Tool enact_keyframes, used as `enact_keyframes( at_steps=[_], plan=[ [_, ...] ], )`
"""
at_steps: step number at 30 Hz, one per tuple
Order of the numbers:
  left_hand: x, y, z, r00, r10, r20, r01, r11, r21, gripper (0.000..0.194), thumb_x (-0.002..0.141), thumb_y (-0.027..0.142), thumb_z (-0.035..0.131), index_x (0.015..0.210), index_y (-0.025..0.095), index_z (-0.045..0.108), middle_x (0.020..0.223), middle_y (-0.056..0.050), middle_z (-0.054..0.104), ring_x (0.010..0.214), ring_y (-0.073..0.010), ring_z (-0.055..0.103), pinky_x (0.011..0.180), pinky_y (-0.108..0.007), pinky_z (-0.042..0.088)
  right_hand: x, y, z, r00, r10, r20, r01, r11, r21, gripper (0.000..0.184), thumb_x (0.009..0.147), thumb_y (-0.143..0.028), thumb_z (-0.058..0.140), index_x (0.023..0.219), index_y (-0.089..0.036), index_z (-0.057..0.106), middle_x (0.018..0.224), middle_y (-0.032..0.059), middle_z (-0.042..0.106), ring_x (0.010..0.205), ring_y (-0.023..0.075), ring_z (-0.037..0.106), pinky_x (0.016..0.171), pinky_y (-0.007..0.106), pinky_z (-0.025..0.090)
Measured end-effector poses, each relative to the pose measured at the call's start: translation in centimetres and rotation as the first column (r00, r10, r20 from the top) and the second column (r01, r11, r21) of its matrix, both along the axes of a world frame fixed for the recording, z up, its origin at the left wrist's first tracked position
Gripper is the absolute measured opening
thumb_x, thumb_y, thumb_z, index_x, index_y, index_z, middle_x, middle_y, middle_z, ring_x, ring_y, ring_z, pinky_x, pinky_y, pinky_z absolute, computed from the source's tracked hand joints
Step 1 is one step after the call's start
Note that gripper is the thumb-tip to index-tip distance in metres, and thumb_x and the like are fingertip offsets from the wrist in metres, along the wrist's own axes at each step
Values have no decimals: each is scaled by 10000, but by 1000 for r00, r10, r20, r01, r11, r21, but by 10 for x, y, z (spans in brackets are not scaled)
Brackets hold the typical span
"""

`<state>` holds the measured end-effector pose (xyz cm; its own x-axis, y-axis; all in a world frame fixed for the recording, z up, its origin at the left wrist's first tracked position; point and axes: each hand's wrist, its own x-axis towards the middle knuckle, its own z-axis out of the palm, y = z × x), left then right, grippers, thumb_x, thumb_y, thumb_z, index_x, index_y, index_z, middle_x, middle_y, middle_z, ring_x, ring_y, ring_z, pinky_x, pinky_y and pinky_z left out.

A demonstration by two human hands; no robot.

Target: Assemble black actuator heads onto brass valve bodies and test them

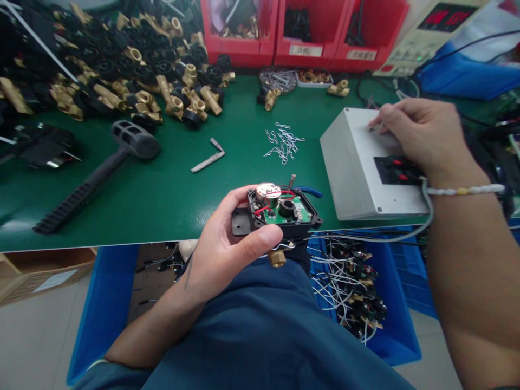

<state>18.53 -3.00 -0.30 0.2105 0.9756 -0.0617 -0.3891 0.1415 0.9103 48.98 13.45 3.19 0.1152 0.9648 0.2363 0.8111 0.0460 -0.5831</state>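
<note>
In my left hand [227, 238] is an open black motorized valve actuator [280, 208]. A silver motor, red wires and a green circuit board show inside it, and a brass fitting [278, 259] sticks out underneath. My thumb presses along its near side while the fingers wrap behind it. My right hand [422, 130] is on a light grey control box [349, 168], thumb and forefinger pinched on a small metal toggle switch [370, 128], mostly hidden by the fingers. Beside that hand are black terminals with red tabs [400, 170]. A grey cable runs from them toward the actuator.
Wire clips [284, 142], a bent metal tool [209, 160] and a black mallet [109, 162] lie on the green table [174, 200]. Brass valves [174, 103] are piled left. Red bins [309, 38] and a power supply [434, 32] stand behind; blue crates [398, 330] sit below.
</note>
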Motion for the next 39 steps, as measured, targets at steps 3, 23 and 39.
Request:
enact_keyframes(
  at_steps=[3,23,39],
  plan=[
    [0,-1,2,1000,4,-13,-4,1000,0,434,865,363,775,1251,244,617,1181,-43,720,1061,-231,706,899,-307,592,3,0,-1,1000,13,4,-13,1000,5,201,973,-221,629,869,-172,793,692,13,623,604,62,491,590,241,320],
    [6,1,6,997,61,37,-56,993,-108,467,846,456,778,1215,197,657,1200,-88,726,1104,-274,700,929,-335,587,4,0,-3,999,32,-20,-32,999,16,187,900,-287,641,854,-153,762,666,3,616,541,61,433,518,233,280],
    [8,9,-4,972,101,211,-42,963,-266,403,940,509,649,1203,208,700,1190,-83,736,1189,-306,676,928,-404,632,3,2,-2,999,34,-25,-33,999,28,121,880,-214,656,821,-205,761,764,22,699,625,94,555,626,252,406]
  ],
)
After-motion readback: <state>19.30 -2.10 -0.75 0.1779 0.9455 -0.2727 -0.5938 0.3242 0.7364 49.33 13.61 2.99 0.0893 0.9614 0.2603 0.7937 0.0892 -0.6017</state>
